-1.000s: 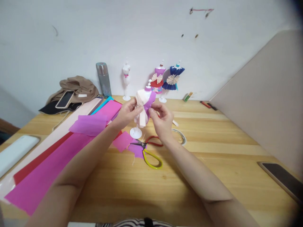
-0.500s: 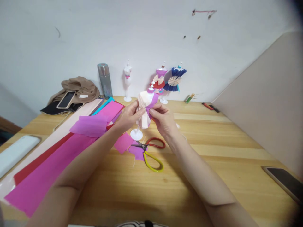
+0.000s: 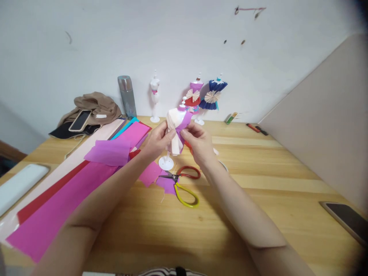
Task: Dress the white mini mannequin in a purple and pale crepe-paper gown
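A small white dress-form mannequin (image 3: 182, 108) stands in the middle of the table, its round base (image 3: 166, 163) towards me. Cream paper (image 3: 175, 145) wraps one side of its body, and purple paper (image 3: 185, 121) crosses the other; the two meet at the waist. My left hand (image 3: 157, 141) is closed around the mannequin's left side, thumb pressing the cream paper. From the right, my right hand (image 3: 200, 142) pinches the purple paper at the waist, its fingers partly hidden behind the figure. Scissors (image 3: 174, 177) with one red and one yellow handle lie open just below, over pink scraps (image 3: 150, 174).
Coloured paper sheets (image 3: 61, 203) spread across the left, near a white case-like object (image 3: 23, 186). Behind stand a flask (image 3: 127, 97), a bare mannequin (image 3: 155, 96) and two dressed ones, including one in navy (image 3: 217, 87). A phone (image 3: 349, 222) lies at right.
Both hands keep their hold at the mannequin's waist, with only slight finger movement. The camera view has shifted a little; the scissors and papers stay in place.
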Action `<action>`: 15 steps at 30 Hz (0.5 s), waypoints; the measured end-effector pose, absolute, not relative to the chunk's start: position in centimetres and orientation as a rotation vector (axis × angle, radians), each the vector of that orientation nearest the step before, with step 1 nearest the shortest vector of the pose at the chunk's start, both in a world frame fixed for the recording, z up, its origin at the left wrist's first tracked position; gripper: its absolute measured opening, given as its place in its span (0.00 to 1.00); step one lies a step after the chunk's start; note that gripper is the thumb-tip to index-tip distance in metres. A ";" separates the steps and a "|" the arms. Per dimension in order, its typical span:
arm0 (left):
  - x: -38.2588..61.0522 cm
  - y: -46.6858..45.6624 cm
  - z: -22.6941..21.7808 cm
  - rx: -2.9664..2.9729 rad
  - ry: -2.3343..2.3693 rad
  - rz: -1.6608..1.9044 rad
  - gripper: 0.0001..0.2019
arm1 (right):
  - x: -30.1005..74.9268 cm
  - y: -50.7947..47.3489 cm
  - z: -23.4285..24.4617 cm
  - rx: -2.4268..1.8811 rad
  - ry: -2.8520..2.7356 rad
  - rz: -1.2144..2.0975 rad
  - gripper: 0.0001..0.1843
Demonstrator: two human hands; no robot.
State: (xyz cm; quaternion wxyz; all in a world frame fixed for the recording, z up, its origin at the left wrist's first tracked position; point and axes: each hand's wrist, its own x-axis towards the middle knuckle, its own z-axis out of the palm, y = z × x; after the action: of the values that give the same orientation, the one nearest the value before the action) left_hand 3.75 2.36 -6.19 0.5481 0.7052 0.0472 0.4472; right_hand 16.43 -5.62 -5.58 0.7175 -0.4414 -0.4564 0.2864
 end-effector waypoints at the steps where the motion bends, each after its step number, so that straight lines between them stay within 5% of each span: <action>1: 3.8 2.4 -6.3 1.684 0.134 1.056 0.19 | 16.4 -5.6 -5.6 -0.973 -1.012 0.642 0.12; 15: 3.8 2.3 -5.9 1.502 0.100 0.979 0.17 | 16.4 -5.3 -5.6 -1.152 -1.186 0.276 0.12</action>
State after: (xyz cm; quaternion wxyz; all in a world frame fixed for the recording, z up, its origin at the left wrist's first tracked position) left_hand 3.79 2.29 -5.93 0.6233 0.6541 0.0433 0.4265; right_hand 16.38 -5.28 -5.58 0.6689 -0.5108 -0.5261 0.1222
